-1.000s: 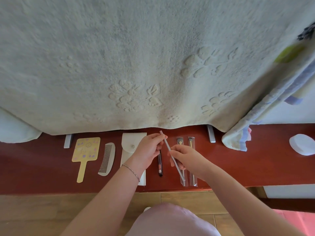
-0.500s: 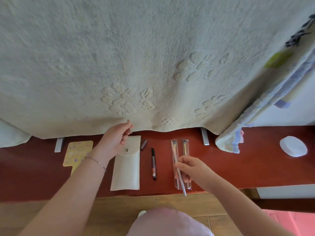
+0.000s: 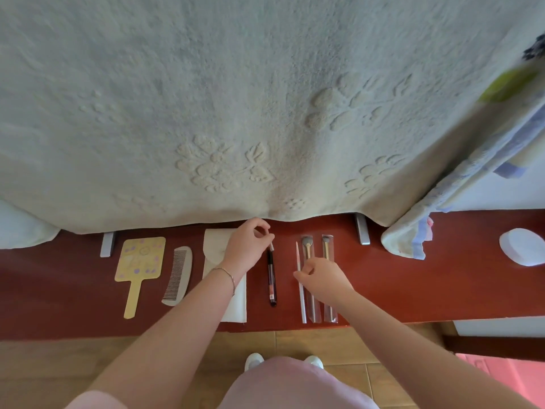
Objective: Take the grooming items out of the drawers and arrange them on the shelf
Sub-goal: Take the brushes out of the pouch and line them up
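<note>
On the red shelf (image 3: 442,276) several grooming items lie in a row: a yellow hand mirror (image 3: 140,261), a grey comb (image 3: 178,276), a white pouch (image 3: 236,305), a black pen (image 3: 271,281), a thin white stick (image 3: 301,302) and two brushes in clear sleeves (image 3: 308,250) (image 3: 326,247). My left hand (image 3: 247,246) reaches over the pouch and pinches a small cap (image 3: 271,247) at the pen's far end. My right hand (image 3: 323,280) pinches the white stick near its middle; the stick lies flat on the shelf, just left of the brushes.
A large pale towel (image 3: 265,113) hangs over the back of the shelf and hides the wall. A striped cloth (image 3: 413,243) droops at the right, with a white round object (image 3: 522,246) beyond it. Two metal brackets (image 3: 107,243) (image 3: 362,231) stand at the back.
My right hand has brought the white stick down flat beside the brushes. My left hand let go of the stick's end, passed the towel's edge, and now pinches the cap at the pen's tip.
</note>
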`<state>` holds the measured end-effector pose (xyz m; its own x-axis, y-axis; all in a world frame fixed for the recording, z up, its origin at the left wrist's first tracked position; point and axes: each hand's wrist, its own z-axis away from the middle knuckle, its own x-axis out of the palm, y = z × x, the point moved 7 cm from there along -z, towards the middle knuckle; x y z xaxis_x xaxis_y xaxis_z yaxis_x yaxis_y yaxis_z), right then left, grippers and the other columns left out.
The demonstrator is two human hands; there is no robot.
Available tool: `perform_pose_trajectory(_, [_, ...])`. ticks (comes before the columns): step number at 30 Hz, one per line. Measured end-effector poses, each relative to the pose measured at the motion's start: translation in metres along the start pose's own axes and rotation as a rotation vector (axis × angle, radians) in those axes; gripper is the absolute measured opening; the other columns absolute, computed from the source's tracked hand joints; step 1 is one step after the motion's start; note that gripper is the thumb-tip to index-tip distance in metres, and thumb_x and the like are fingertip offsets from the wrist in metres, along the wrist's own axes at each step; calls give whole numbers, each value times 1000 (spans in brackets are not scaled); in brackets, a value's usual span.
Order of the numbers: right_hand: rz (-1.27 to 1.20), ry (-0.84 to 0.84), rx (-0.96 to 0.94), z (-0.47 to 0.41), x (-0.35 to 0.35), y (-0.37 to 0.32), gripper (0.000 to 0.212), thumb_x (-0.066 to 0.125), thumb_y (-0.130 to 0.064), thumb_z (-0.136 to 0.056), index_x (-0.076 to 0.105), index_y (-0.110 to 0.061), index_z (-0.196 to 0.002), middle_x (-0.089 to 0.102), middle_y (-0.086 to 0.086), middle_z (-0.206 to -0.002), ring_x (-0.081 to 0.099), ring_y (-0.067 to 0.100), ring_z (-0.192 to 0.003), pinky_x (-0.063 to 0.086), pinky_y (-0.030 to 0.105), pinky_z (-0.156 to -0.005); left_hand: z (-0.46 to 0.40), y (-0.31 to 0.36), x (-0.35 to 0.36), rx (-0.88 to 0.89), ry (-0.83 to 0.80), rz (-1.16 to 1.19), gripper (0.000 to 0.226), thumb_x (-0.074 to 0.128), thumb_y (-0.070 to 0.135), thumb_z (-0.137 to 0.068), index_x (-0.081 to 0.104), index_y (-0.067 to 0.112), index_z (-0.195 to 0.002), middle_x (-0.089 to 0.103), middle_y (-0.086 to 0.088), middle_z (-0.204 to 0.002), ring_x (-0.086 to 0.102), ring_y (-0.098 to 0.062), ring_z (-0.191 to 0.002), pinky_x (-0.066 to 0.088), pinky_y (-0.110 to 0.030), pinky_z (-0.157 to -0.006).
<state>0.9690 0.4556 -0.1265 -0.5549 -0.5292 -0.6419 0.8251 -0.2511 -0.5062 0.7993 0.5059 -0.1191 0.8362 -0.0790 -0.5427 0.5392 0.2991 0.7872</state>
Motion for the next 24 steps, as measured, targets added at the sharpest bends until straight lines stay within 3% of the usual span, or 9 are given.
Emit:
perform_pose_trajectory(3, [115,36,-46,-6,3,-9,21,45,-32,-93,56,-15,-88,61,1,-77,58,16,-67,49,27,-61,-8,4,5,21,16,-75,7,61,23,-84,59,23,-90,61,5,-71,55,-9,-64,39,-21,-56])
perform_pose_trajectory(6, [229,81,-70,-14,7,-13,19,41,-30,-92,50,-17,-82,53,-2,-69,54,18,-63,44,28,-55,-18,4,15,28,21,-114,10,62,22,-84,59,21,-93,62,5,-74,56,-9,-69,37,-18,-57])
perform_pose_trajectory(10, [338,161,-112,-19,10,-15,25,38,-30,-92,57,-14,-93,60,2,-80,59,20,-72,50,31,-66,-28,0,25,9,35,-186,10,60,24,-85,59,23,-95,62,10,-71,55,-13,-82,39,-27,-66])
perform_pose_trajectory(13, [398,224,-186,-22,13,-18,26,39,-30,-92,59,-13,-93,63,3,-84,60,22,-79,46,32,-76,-31,-2,28,33,77,-284,11,60,26,-85,59,26,-96,66,11,-77,47,-15,-97,43,-30,-73])
perform_pose_trajectory(19, [500,235,-214,-25,21,-19,31,37,-34,-94,60,-13,-100,65,5,-97,58,24,-91,40,37,-86,-31,-1,32,79,90,-386,18,60,29,-86,60,25,-103,69,9,-81,47,-18,-98,44,-32,-72])
perform_pose_trajectory(24, [476,232,-195,-26,22,-17,31,39,-34,-93,60,-12,-102,65,5,-99,58,24,-92,41,36,-84,-31,-3,33,86,85,-411,21,60,31,-86,60,24,-105,68,7,-84,48,-19,-97,43,-33,-72])
